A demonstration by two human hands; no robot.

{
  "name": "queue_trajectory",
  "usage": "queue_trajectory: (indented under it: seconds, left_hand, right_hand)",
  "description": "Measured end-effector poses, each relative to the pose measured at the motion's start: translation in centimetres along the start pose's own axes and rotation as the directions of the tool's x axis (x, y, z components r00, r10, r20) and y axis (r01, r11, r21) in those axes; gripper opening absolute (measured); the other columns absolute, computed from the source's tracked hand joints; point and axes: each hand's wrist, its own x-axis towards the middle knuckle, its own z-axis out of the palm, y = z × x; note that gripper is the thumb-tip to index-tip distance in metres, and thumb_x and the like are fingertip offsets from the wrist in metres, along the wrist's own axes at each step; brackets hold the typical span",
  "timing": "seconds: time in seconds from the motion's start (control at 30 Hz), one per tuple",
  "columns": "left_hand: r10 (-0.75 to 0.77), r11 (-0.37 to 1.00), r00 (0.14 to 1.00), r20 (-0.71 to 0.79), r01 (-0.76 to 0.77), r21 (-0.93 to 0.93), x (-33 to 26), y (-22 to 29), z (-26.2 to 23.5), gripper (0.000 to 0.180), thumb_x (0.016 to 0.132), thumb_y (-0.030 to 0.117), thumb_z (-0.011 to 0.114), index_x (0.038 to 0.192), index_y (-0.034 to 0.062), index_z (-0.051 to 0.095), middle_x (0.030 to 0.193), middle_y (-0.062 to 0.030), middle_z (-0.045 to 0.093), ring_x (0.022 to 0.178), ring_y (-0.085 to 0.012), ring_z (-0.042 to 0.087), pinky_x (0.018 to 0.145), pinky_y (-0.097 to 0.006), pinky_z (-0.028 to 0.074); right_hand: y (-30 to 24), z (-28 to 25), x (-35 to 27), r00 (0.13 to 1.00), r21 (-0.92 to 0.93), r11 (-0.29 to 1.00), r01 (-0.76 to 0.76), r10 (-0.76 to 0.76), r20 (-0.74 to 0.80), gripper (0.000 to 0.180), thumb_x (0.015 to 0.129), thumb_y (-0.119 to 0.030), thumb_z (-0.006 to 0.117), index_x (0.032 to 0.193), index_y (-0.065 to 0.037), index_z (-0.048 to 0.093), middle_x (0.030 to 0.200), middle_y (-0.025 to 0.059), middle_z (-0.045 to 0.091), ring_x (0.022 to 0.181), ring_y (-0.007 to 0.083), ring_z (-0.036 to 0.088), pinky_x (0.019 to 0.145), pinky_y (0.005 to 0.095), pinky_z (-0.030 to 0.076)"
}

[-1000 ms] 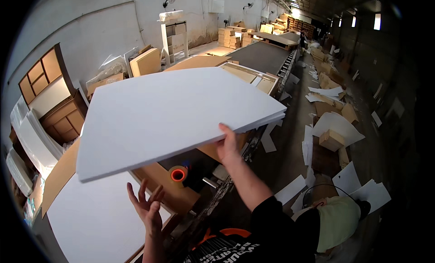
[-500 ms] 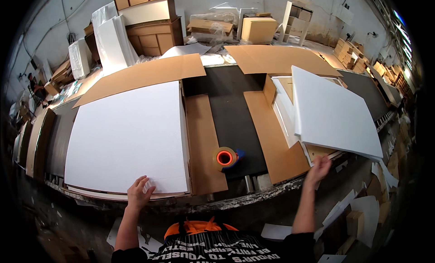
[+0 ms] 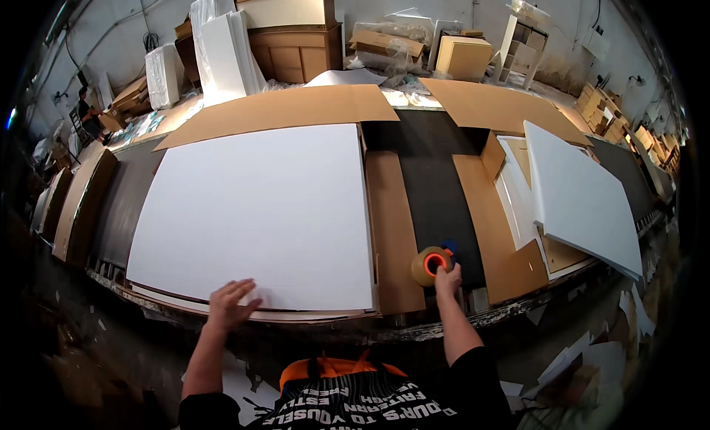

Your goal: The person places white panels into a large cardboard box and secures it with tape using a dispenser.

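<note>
My right hand (image 3: 448, 281) is closed on a tape dispenser (image 3: 423, 269) with a tan roll, an orange core and a blue part. The dispenser is over the inner flap of the left carton and the dark belt; whether it is lifted cannot be told. With fingers apart, my left hand (image 3: 234, 306) is at the near edge of a large white sheet (image 3: 255, 215), which covers the contents of the left carton. That carton's brown flaps (image 3: 396, 237) are folded outward.
On the right, another open carton (image 3: 494, 230) holds white panels, with a white slab (image 3: 584, 200) lying askew on top. A dark conveyor belt (image 3: 440, 178) runs beneath both. Stacked furniture (image 3: 292, 49) and wrapped panels (image 3: 222, 52) stand behind. Scraps litter the floor at right.
My right hand has moved left from beside the right carton and taken hold of the tape dispenser. My left hand stays near the white sheet's front edge. The whole view has shifted.
</note>
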Motion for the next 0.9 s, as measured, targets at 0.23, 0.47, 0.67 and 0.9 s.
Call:
queue_trajectory:
  seconds: [0.23,0.47,0.67,0.9]
  left_hand:
    - [-0.224,0.971,0.966,0.133,0.209,0.113,-13.4,-22.3,-10.6,0.075,0.078,0.042,0.077,0.135,0.0011,0.052,0.134,-0.0222,0.057,0.126,-0.0436,0.053,0.106,-0.048,0.043]
    - [0.224,0.912,0.868,0.444,-0.347,0.218,-10.9,-24.1,-12.7,0.101,0.071,0.071,0.072,0.142,0.0050,0.044,0.145,-0.0175,0.049,0.135,-0.0414,0.045,0.117,-0.060,0.023]
    - [0.184,0.947,0.721,0.668,-0.312,0.075,-9.2,-26.9,-14.2,0.107,0.083,0.076,0.054,0.158,0.0088,0.017,0.162,-0.0175,0.021,0.151,-0.0391,0.014,0.122,-0.057,0.005]
    - [0.332,0.942,0.825,0.457,-0.259,-0.215,-8.2,-30.2,-10.8,0.112,0.083,0.083,0.044,0.159,0.0093,0.010,0.165,-0.0193,0.008,0.152,-0.0404,-0.001,0.121,-0.056,-0.003]
  right_hand:
    - [-11.3,-2.1,-18.9,0.723,0.161,0.707,0.689,-0.684,-0.092,0.081,0.080,-0.040,0.075,0.144,-0.002,0.044,0.140,0.0216,0.052,0.126,0.0426,0.048,0.106,0.0512,0.040]
    - [-19.9,2.2,-31.6,0.396,-0.321,0.270,0.908,-0.805,0.443,0.072,0.075,-0.051,0.071,0.127,-0.001,0.062,0.143,0.0282,0.045,0.133,0.0494,0.035,0.106,0.0593,0.036]
    - [-19.1,3.4,-31.4,0.467,-0.375,0.290,0.881,-0.666,0.582,0.087,0.090,-0.061,0.052,0.146,0.002,0.035,0.153,0.0324,0.026,0.138,0.0541,0.023,0.109,0.0651,0.025]
    - [-19.8,8.4,-29.3,0.388,-0.305,0.251,0.919,-0.722,0.573,0.094,0.091,-0.063,0.055,0.159,-0.009,0.017,0.163,0.0237,0.013,0.145,0.0490,0.016,0.115,0.0632,0.019]
